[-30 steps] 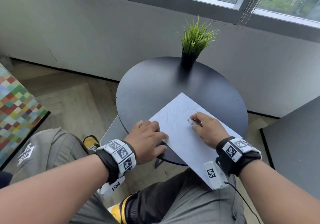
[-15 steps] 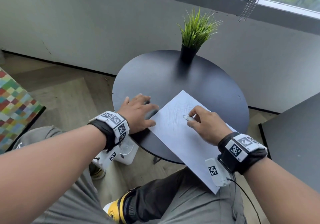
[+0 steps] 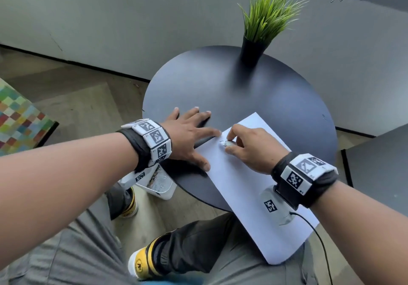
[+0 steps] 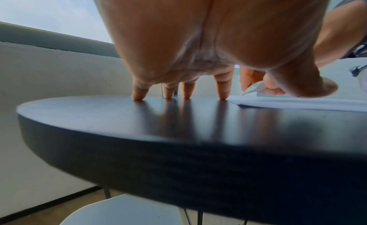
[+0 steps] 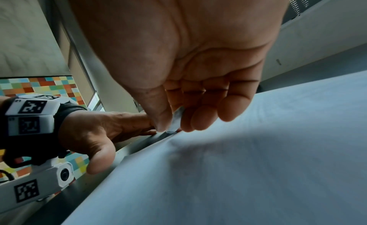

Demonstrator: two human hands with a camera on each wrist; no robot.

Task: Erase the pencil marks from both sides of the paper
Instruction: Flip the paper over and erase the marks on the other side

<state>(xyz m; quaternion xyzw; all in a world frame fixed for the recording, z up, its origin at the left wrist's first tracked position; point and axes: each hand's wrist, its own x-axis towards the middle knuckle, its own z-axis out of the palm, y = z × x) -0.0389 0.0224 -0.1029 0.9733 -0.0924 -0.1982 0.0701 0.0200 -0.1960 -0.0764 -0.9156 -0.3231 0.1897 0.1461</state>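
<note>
The paper (image 3: 254,187) is a thin, smooth white rectangular sheet lying flat on the round tabletop (image 3: 231,90), a matte black disc with a thick edge that shows faint grain in the left wrist view. The sheet's long axis runs diagonally, from a far corner beyond the right fingers down toward the person's lap, where its near end hangs past the tabletop's rim. No pencil marks can be made out on it.

The right hand (image 3: 249,150) rests on the sheet's far part, thumb and fingers (image 5: 200,118) curled and pinching a small, pale, worn eraser (image 5: 175,120), whose tip touches the paper near its left edge. The left hand (image 3: 189,136) lies spread just left of that, fingers (image 4: 223,88) straight, tips pressed to the bare tabletop and the index tip at the sheet's edge; the thumb sits at the paper's left border.

Beyond both hands, at the tabletop's far rim, stands a spiky green grass plant (image 3: 268,17) in a slim black pot (image 3: 251,50).
</note>
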